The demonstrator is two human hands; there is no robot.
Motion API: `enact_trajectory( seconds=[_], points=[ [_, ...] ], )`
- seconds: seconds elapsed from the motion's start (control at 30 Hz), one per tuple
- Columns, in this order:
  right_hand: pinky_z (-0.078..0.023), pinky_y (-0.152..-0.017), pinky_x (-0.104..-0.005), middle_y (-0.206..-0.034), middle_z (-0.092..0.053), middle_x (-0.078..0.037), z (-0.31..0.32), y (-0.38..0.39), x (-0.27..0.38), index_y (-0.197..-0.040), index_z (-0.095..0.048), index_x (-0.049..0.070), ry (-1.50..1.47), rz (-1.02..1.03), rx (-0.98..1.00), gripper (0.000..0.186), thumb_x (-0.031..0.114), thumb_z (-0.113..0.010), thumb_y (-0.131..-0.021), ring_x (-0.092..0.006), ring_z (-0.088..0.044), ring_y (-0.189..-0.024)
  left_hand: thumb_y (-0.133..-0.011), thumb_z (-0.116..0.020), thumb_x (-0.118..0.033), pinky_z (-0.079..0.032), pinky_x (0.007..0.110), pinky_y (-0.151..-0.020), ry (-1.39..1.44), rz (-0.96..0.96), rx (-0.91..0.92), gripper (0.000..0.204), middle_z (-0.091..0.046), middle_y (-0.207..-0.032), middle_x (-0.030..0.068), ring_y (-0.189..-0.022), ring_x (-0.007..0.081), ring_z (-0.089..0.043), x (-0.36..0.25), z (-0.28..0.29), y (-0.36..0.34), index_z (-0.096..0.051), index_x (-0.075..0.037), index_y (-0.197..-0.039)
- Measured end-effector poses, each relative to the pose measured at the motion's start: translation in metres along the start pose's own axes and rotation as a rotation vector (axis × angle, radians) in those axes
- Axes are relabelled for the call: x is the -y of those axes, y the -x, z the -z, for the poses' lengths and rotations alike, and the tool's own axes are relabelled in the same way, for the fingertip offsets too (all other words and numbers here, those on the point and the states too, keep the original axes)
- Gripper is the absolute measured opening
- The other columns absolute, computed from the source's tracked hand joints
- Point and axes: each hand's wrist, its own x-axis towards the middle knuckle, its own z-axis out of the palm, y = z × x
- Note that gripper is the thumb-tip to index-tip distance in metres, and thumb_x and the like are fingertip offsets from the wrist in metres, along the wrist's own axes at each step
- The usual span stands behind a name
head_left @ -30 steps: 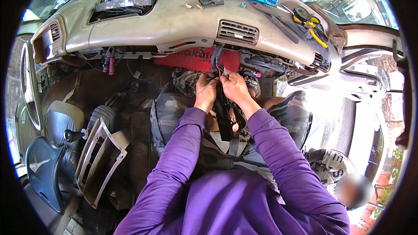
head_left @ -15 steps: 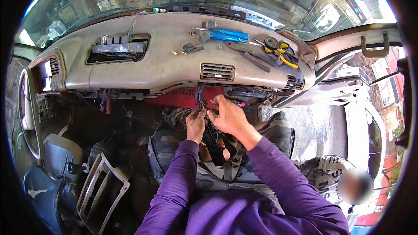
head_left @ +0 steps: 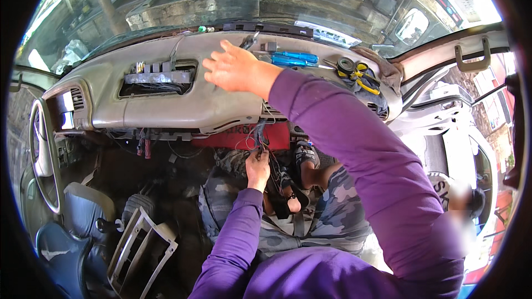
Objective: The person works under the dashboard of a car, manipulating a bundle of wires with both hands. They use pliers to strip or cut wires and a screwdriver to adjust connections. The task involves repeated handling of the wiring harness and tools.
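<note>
My left hand [head_left: 258,163] is closed on thin wires below a grey corrugated sleeve [head_left: 260,130] hanging from the dashboard [head_left: 155,111]. My right hand [head_left: 233,67] is raised over the dashboard top with its fingers spread. Just beyond it is a dark metal tool [head_left: 252,39]; whether the hand touches it I cannot make out. To its right lie blue-handled screwdrivers [head_left: 296,58], yellow-handled pliers [head_left: 367,80] and a roll of black tape [head_left: 346,65]. A red item [head_left: 277,135] is behind the wires.
A fuse box [head_left: 158,77] sits in the dashboard's opening. At left are a steering wheel [head_left: 51,188], gear lever [head_left: 102,225] and loose trim frame [head_left: 119,260]. My camouflage-clad legs [head_left: 341,205] are below. Another person [head_left: 440,191] is beside the open door at right.
My right hand has left the wires and risen forward and left over the dashboard top, its fingers spreading. My left hand stays at the wires. The view now takes in more of the windscreen.
</note>
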Motion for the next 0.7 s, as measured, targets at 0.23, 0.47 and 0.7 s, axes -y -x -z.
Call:
enact_trajectory(
  seconds=[0.23,0.47,0.7],
  points=[
    [-0.043,-0.108,-0.0522,-0.134,-0.054,-0.014,0.018,0.005,-0.035,-0.129,-0.062,0.011,-0.550,-0.331,0.122,0.050,0.018,-0.074,-0.081,-0.0350,-0.051,-0.129,-0.096,-0.064,-0.018,-0.039,0.028,-0.054,0.036,0.040,0.032,0.021,-0.056,-0.068,-0.0007,-0.056,0.0094,-0.050,-0.003,0.004,0.001,-0.062,-0.005,-0.080],
    [-0.052,-0.087,-0.0485,-0.102,-0.071,-0.020,0.053,0.145,-0.067,-0.105,-0.066,0.001,-0.575,-0.790,0.338,0.037,0.031,-0.076,-0.085,-0.0402,-0.066,-0.101,-0.094,-0.068,-0.017,-0.040,0.029,-0.058,0.027,0.036,-0.014,0.018,-0.059,-0.069,-0.0002,-0.061,0.0097,-0.050,-0.010,0.008,0.004,-0.066,-0.001,-0.085],
    [-0.055,-0.082,-0.0541,-0.101,-0.069,-0.023,-0.006,0.240,-0.014,-0.108,-0.064,0.002,-0.440,-0.860,0.093,0.040,0.034,-0.074,-0.088,-0.0430,-0.068,-0.101,-0.095,-0.066,-0.016,-0.041,0.026,-0.056,0.114,0.032,0.066,0.012,-0.066,-0.079,0.0016,-0.060,0.0094,-0.053,-0.016,0.008,0.005,-0.069,-0.005,-0.100]
  ],
)
